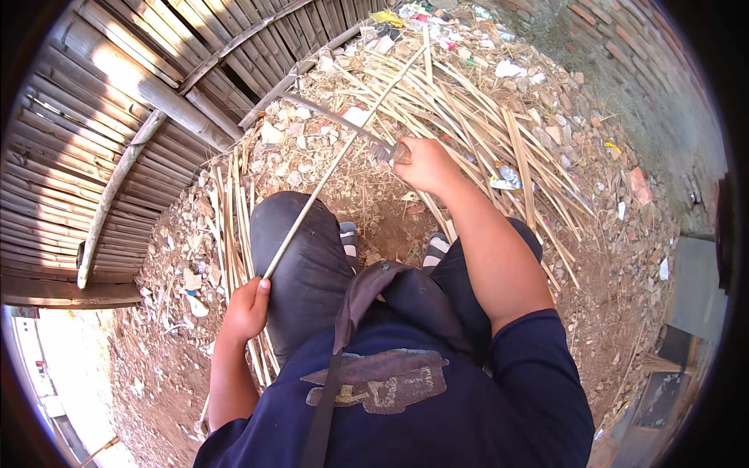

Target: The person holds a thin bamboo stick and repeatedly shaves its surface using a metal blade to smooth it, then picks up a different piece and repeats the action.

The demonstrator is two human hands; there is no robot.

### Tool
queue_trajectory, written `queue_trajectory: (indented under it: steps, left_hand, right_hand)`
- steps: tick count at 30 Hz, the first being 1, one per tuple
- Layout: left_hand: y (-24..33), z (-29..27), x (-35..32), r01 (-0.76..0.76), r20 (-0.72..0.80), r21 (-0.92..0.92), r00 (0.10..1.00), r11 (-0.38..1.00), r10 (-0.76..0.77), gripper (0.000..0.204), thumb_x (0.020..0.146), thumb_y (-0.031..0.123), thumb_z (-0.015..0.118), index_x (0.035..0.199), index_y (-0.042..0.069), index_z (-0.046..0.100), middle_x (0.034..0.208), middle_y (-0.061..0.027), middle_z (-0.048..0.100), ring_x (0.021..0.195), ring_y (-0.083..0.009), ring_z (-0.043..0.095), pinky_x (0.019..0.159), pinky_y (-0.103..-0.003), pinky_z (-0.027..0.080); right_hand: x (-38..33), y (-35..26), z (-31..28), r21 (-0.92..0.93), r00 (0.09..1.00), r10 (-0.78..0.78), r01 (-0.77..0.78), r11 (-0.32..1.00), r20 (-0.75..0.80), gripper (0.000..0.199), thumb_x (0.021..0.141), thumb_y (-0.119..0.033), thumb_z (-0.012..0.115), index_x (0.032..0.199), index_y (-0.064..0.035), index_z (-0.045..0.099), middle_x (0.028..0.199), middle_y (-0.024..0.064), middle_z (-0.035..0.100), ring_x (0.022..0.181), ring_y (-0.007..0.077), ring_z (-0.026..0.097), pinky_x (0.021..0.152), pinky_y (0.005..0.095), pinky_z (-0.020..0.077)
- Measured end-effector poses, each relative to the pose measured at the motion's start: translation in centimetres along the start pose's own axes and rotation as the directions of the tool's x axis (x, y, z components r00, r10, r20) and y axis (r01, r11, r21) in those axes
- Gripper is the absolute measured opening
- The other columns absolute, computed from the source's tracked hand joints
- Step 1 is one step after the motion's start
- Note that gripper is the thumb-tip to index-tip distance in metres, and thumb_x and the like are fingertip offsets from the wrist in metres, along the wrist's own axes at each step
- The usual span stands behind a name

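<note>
My left hand [248, 310] is closed round the near end of a long, pale bamboo strip [316, 191], just beside my left knee. The strip slants away over the knee toward the far middle. In my right hand [427, 166] is the wooden handle of a long-bladed knife [335, 118]. Its dark blade points to the far left and crosses the strip, appearing to touch it. Beyond my right hand a loose pile of split bamboo strips [468, 125] lies on the ground. A smaller bundle of strips [234, 210] lies left of my left knee.
A bamboo slat wall [94, 164] stands on the left, with a brick wall [640, 70] at the far right. Stones and litter cover the dirt ground [168, 374]. Foil scrap [507, 178] lies among the strips. My striped socks [437, 248] show between my bent knees.
</note>
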State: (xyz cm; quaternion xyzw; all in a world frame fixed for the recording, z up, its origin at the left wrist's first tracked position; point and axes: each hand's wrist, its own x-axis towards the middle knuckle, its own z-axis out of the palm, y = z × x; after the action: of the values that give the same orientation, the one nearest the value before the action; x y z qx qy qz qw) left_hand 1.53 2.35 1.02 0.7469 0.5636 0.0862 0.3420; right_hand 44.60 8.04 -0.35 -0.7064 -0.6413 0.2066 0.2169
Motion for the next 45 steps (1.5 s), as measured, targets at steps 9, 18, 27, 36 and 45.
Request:
queue_trajectory:
  steps: [9, 18, 27, 36, 45]
  left_hand:
    - [0.5, -0.7, -0.2, -0.014, 0.031, 0.042, 0.999, 0.999, 0.013, 0.047, 0.109, 0.036, 0.046, 0.084, -0.002, 0.056, 0.069, -0.0236, 0.058, 0.065, -0.0419, 0.057, 0.065, -0.047, 0.046]
    - [0.8, -1.2, -0.1, -0.023, 0.04, 0.042, 0.999, 0.999, 0.022, 0.047, 0.108, 0.037, 0.046, 0.083, -0.001, 0.056, 0.07, -0.0256, 0.058, 0.068, -0.0445, 0.059, 0.066, -0.049, 0.046]
    - [-4.4, -3.3, -4.1, 0.369, 0.444, -0.313, 0.871, 0.875, -0.209, 0.049, 0.11, 0.047, 0.045, 0.08, 0.01, 0.055, 0.063, 0.0034, 0.047, 0.054, -0.0095, 0.041, 0.05, -0.028, 0.034]
    - [-4.7, -1.7, -5.3, 0.08, -0.025, 0.066, 0.997, 0.995, -0.078, 0.045, 0.107, 0.039, 0.054, 0.083, 0.001, 0.062, 0.062, -0.0136, 0.059, 0.06, -0.0291, 0.061, 0.059, -0.04, 0.047]
    - [-4.1, -0.1, -5.0, -0.082, -0.249, 0.265, 0.957, 0.961, 0.15, 0.04, 0.106, 0.031, 0.052, 0.076, 0.003, 0.056, 0.061, -0.0222, 0.058, 0.057, -0.0459, 0.06, 0.054, -0.051, 0.046]
  right_hand:
    - [-2.4, -6.0, 0.3, -0.233, 0.959, -0.206, 0.249, 0.94, 0.195, 0.025, 0.083, -0.025, 0.073, 0.102, -0.0077, 0.071, 0.092, 0.0194, 0.073, 0.088, 0.0414, 0.07, 0.078, 0.0497, 0.0559]
    - [0.1, -1.5, -1.7, 0.018, 0.985, 0.17, -0.169, 0.985, -0.039, 0.021, 0.084, -0.022, 0.072, 0.099, -0.008, 0.07, 0.085, 0.0178, 0.072, 0.085, 0.0375, 0.071, 0.077, 0.0474, 0.0561]
    - [0.4, 2.7, -2.3, -0.096, 0.985, 0.171, -0.173, 0.98, -0.026, 0.02, 0.086, -0.023, 0.07, 0.103, -0.0132, 0.071, 0.092, 0.0164, 0.072, 0.089, 0.0378, 0.071, 0.079, 0.0496, 0.0564]
    - [-2.1, -2.7, -0.1, -0.182, 0.983, -0.171, 0.179, 0.967, 0.059, 0.025, 0.078, -0.02, 0.073, 0.102, -0.0134, 0.071, 0.088, 0.0158, 0.072, 0.087, 0.0372, 0.071, 0.079, 0.0509, 0.0564]
    - [-0.8, 0.5, -1.2, -0.03, 0.994, 0.08, -0.082, 0.996, -0.067, 0.025, 0.085, -0.025, 0.07, 0.105, -0.0112, 0.071, 0.089, 0.016, 0.072, 0.09, 0.0378, 0.072, 0.081, 0.0497, 0.0572]
